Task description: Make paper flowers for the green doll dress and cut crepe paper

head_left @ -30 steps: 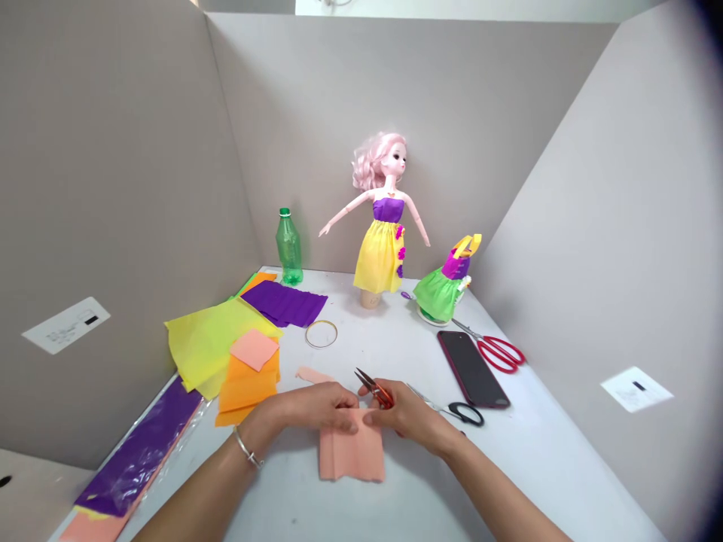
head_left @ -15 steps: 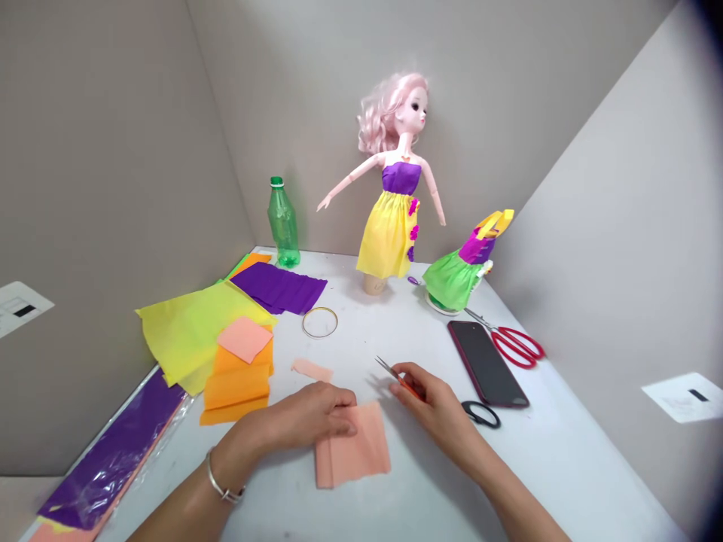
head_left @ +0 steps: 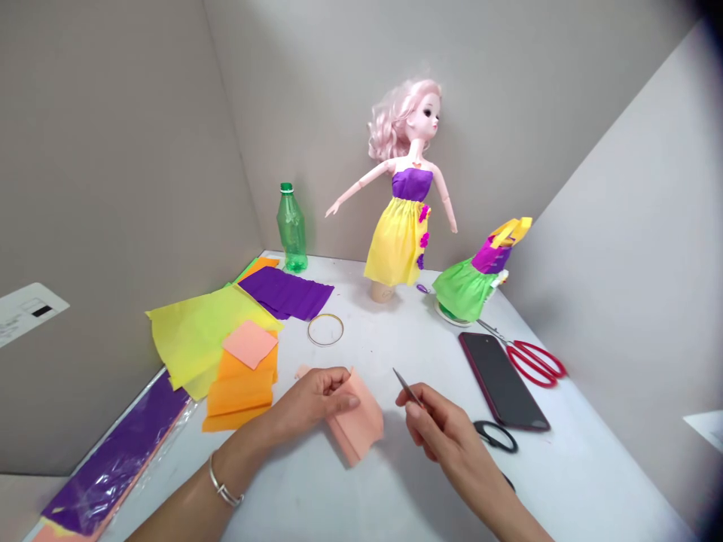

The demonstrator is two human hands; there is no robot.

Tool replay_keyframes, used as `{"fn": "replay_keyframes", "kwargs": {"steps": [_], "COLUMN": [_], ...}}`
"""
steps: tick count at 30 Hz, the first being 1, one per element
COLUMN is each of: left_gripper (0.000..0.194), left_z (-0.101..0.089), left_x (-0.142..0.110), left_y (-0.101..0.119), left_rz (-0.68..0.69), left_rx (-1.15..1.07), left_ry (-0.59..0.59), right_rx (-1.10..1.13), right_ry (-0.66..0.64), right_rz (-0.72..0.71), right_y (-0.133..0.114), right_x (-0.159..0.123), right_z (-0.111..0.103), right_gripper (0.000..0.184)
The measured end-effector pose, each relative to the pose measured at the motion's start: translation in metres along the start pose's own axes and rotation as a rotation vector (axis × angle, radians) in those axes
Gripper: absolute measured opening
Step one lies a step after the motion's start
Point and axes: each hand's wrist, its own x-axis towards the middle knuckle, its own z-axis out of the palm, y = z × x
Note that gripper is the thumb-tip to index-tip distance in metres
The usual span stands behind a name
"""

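Observation:
Pinched between the thumb and fingers of my left hand is a peach piece of crepe paper, tilted up off the table. My right hand is closed around a small pair of scissors; its pointed blades aim up and left, apart from the paper. Most of the scissors' handle is hidden by my fingers. A narrow peach strip lies partly behind my left hand. Beyond my hands sits a thin bangle-like ring.
A doll in purple and yellow stands at the back, with a small green dress and green bottle nearby. Yellow crepe paper and orange crepe paper lie left. Right are a phone, red-handled scissors and black-handled scissors.
My left hand has lifted and tilted the peach paper, which lay flatter on the table before. My right hand has turned the small scissors, and their blades now appear together. The view has shifted slightly.

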Motion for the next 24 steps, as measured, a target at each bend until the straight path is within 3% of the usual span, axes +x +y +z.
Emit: {"fn": "replay_keyframes", "kwargs": {"steps": [4,9,18,24], "left_gripper": [0.035,0.034,0.033,0.026], "left_z": [0.000,0.001,0.008,0.012], "left_x": [0.000,-0.002,-0.005,-0.005], "left_y": [0.005,0.010,0.017,0.019], "left_rz": [0.006,0.007,-0.032,0.003], "left_rx": [-0.113,-0.168,-0.130,-0.157], "left_ry": [0.110,0.184,0.219,0.167], "right_rx": [-0.154,-0.316,-0.453,-0.491], "right_ry": [0.040,0.033,0.031,0.024], "right_rz": [-0.086,-0.081,-0.069,-0.079], "right_y": [0.000,-0.002,-0.003,0.000], "right_x": [-0.002,-0.005,-0.003,-0.005], "right_z": [0.002,0.003,0.006,0.006], "right_gripper": [0.035,0.026,0.025,0.028]}}
